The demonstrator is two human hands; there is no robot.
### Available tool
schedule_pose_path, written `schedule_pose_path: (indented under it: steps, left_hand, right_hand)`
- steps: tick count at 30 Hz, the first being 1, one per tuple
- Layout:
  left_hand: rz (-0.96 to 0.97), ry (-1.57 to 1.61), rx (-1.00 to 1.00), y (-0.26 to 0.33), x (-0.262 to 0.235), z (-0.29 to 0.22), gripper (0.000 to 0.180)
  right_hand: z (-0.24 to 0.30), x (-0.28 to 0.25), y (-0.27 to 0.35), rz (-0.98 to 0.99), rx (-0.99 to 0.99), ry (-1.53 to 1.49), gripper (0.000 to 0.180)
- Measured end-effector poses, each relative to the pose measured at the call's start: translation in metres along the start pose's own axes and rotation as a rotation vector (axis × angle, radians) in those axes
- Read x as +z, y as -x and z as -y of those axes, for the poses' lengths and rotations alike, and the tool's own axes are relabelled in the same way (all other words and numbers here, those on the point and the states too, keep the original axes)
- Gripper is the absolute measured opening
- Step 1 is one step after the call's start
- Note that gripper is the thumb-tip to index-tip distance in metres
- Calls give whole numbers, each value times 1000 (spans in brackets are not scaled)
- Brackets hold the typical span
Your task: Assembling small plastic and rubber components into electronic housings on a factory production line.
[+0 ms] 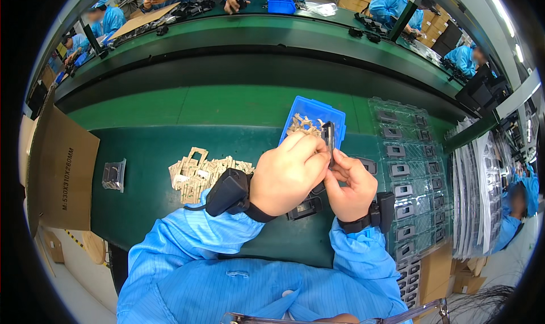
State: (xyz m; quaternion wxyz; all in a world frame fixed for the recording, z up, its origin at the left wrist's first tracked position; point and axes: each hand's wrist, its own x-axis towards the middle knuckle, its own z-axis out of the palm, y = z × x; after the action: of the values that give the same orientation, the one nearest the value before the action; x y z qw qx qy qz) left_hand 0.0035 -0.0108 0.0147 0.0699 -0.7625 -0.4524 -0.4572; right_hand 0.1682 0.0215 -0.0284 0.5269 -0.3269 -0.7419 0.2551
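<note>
In front of me, over the near edge of a blue bin (339, 120), both hands hold a black rectangular plastic frame (328, 135) on its edge. My left hand (290, 171) pinches at its face, the fingertips partly hidden from view. My right hand (353, 188) grips the lower right side with thumb and fingers. Curled tan strips (304, 123) lie inside the bin. Beneath my hands, more black frames (305, 209) rest on the green mat. A loose pile of tan frame-shaped pieces (204, 173) spreads left of my left wrist.
Clear plastic trays holding rows of black frames (403, 190) stand to the right, beside a stack of clear trays (477, 193). A cardboard box (68, 171) is at the left, near a small clear packet (114, 175). Co-workers sit along the far bench (227, 40).
</note>
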Motion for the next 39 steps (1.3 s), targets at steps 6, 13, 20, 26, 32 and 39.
schedule_pose_path:
  steps: [6, 13, 20, 26, 32, 39]
  left_hand:
    - [-62, 64, 11, -3, 2, 4, 19]
    - [-153, 37, -305, -12, 1, 53, 8]
    - [100, -83, -271, 2, 17, 68, 21]
    - [300, 991, -607, -6, 11, 44, 35]
    - [319, 850, -498, -10, 6, 40, 22]
    - [211, 699, -225, -4, 9, 42, 25]
  right_hand:
    - [-1, 2, -3, -10, -72, 30, 35]
    - [11, 0, -6, -23, 328, -447, 30]
    - [2, -8, -15, -33, 565, -637, 19]
    - [2, -7, -12, 13, 501, -708, 15]
    - [3, -7, -9, -3, 382, -654, 17]
    - [6, -9, -8, -12, 355, -588, 19]
